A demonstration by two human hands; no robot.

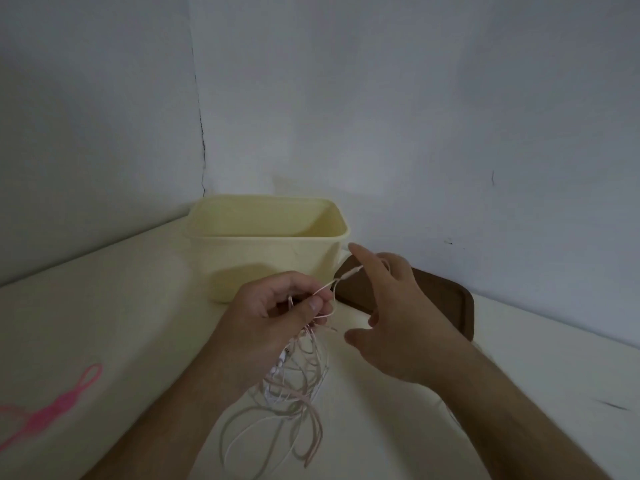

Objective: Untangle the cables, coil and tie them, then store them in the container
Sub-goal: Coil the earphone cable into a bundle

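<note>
Dim, soft, slightly blurry picture; wide-angle bending at edges; faint shadows, no glare.

No legible text or labels anywhere.
</note>
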